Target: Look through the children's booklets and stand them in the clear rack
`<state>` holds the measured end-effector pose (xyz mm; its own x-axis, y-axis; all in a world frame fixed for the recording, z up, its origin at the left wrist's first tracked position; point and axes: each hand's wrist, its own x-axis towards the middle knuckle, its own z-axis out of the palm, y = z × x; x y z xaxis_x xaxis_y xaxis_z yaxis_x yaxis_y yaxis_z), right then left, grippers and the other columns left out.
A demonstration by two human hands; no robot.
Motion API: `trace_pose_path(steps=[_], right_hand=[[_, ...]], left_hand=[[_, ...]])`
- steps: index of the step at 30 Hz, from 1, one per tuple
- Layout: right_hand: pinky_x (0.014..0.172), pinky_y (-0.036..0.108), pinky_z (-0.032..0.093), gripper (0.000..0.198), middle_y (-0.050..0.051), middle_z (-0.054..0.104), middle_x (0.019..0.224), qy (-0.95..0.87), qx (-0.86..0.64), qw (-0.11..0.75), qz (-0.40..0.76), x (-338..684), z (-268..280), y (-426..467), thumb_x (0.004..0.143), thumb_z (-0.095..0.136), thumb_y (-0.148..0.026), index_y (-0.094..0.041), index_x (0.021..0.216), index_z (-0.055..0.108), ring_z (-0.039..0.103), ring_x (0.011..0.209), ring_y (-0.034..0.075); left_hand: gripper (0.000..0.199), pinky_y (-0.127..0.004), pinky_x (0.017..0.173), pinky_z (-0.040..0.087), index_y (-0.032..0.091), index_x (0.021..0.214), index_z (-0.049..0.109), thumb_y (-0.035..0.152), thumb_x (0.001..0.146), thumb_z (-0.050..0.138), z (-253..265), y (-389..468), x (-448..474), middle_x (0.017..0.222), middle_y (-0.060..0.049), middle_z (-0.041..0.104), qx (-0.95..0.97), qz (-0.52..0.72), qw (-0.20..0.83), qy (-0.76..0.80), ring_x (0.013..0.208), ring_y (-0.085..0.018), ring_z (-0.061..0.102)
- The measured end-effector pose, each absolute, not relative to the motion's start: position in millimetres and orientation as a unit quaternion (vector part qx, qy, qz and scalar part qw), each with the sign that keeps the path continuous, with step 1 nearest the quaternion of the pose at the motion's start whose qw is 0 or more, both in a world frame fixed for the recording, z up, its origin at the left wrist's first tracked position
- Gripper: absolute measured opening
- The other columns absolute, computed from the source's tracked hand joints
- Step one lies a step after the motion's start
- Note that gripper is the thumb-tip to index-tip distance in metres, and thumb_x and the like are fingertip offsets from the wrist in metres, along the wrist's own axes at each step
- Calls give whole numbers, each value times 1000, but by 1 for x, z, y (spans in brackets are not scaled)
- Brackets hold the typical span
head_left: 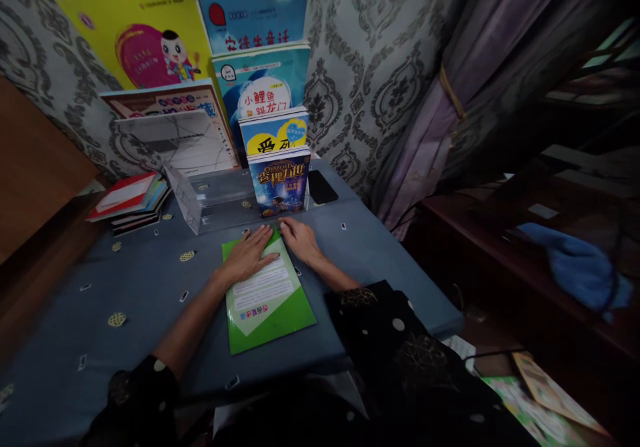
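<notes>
A thin green book [290, 319] lies flat on the table near its front edge, turned a little, with a pale text panel on its cover. My left hand [249, 258] rests flat on the upper part of this book, fingers stretched out. At the book's top right corner is my right hand [299, 239], its fingers extended and touching or very near the edge. Just beyond my hands, a dark blue book [280, 183] stands upright at the front of a row in a clear stand [220, 210].
Behind it stand a yellow-and-blue book [275, 133], a teal book [263, 80] and a large yellow book [135, 33]. A stack of books [133, 197] lies left, a black phone [321, 187] right. A purple curtain [425, 120] hangs beside the table [150, 340].
</notes>
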<state>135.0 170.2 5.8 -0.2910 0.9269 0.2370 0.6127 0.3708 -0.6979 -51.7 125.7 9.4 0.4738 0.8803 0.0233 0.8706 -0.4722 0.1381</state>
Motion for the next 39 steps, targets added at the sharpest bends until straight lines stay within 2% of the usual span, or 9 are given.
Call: trace_pose_path(steps=[6,9,12,16,20,26,32,39], right_hand=[[94,33,50,34,10,75,112,-756,-508,325,254,134,6,170,101,41,-26,-16,124,64,70,105,22],[88,31,51,32,9,76,109,-755,-495,340,263,136,6,172,100,42,-25,-18,121,65,71,100,21],[81,29,51,29,8,77,98,-771,-483,324,259,144,11,173,99,42,-23,-17,108,69,71,92,21],[77,31,48,28,7,75,86,-843,-417,246,233,162,20,172,96,48,-23,-16,85,73,69,83,22],[89,33,49,24,6,76,101,-895,-314,204,243,174,26,170,95,52,-23,-19,98,76,68,98,23],[104,39,46,26,9,72,123,-912,-283,180,234,175,24,169,96,54,-24,-19,113,73,64,119,25],[107,44,43,32,15,64,135,-916,-310,163,195,170,21,163,98,55,-33,-16,122,67,58,127,28],[110,46,40,38,16,59,140,-913,-337,142,180,163,17,161,102,43,-27,-14,133,60,53,132,27]], left_hand=[[72,-49,123,18,11,155,30,59,102,27,10,135,-44,162,-14,29,866,47,66,493,153,-24,20],[71,-49,123,19,14,156,30,59,102,27,11,137,-42,162,-12,30,868,58,69,488,153,-23,21],[70,-47,123,18,18,157,30,61,101,28,12,138,-42,162,-11,31,866,66,80,489,153,-23,21],[72,-45,124,16,18,157,28,63,101,26,11,137,-44,163,-9,29,866,76,91,485,153,-22,20],[73,-46,124,17,19,157,28,64,100,27,8,139,-46,163,-9,29,866,76,95,484,153,-23,20],[74,-46,124,18,18,157,29,65,100,29,6,140,-46,163,-9,29,866,76,94,485,153,-23,21],[70,-46,123,19,19,156,30,62,101,30,5,140,-46,162,-10,32,867,81,88,483,152,-23,23],[71,-44,124,17,19,158,28,61,101,30,5,139,-46,163,-9,30,867,86,90,483,153,-23,22]])
